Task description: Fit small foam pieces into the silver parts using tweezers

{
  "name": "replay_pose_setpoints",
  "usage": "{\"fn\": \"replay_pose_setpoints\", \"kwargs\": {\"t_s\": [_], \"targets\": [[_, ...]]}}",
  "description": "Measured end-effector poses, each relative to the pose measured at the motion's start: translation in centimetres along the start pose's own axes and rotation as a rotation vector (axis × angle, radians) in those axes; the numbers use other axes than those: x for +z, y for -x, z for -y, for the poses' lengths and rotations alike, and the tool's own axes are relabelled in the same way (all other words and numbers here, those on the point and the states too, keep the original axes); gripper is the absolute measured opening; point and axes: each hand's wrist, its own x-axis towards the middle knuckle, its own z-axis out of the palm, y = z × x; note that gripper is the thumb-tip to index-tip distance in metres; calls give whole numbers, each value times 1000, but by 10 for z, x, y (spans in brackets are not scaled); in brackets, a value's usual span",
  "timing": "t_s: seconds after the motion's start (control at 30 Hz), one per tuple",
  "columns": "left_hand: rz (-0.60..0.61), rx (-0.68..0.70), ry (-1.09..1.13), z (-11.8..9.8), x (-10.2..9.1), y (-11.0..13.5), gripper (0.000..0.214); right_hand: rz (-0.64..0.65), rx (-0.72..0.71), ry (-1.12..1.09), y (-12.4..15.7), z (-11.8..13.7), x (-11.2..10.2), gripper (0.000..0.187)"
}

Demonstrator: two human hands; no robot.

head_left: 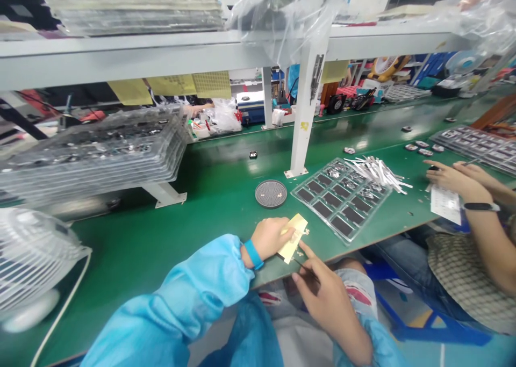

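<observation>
My left hand (273, 237), in a blue sleeve with a blue wristband, is closed on a small yellow sheet (295, 235) at the front edge of the green table (201, 216). My right hand (322, 286) pinches thin tweezers (300, 263) whose tip points at the sheet's lower edge. Small flecks lie on and beside the sheet. A clear tray (338, 198) with several dark rectangular parts lies just right of the sheet.
A round dark dish (271, 193) sits behind the sheet. White strips (377, 172) are piled on the tray's far corner. A co-worker's hands (453, 178) hold a paper at right. Stacked clear trays (92, 152) and a white fan (32, 259) stand left. A white post (302, 120) rises mid-table.
</observation>
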Motion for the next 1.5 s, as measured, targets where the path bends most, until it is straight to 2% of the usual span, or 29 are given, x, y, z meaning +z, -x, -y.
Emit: {"fn": "replay_pose_setpoints", "kwargs": {"t_s": [0.23,0.4,0.6,0.73,0.93,1.07,1.2,1.37,1.5], "targets": [[7,-2,-9,0,0,1,30,20,-6,30,1,4,7,10],[17,-10,-11,1,-1,1,32,-45,-14,18,-2,3,-1,10],[22,-36,-7,6,-4,0,32,-12,7,79,16,-7,2,11],[27,-49,-8,8,-4,-1,31,-43,6,91,23,-8,9,16],[19,-44,-12,5,-5,0,29,44,-12,-21,2,6,15,8],[12,-45,1,4,-5,1,29,-10,-8,-53,-4,14,11,9],[18,-52,21,7,-3,0,29,-26,4,-30,1,7,4,8],[4,-43,20,8,-2,-1,28,-121,30,138,-13,-10,-9,12],[-12,-34,18,7,0,0,27,-98,65,288,-29,-2,-7,19]]}}
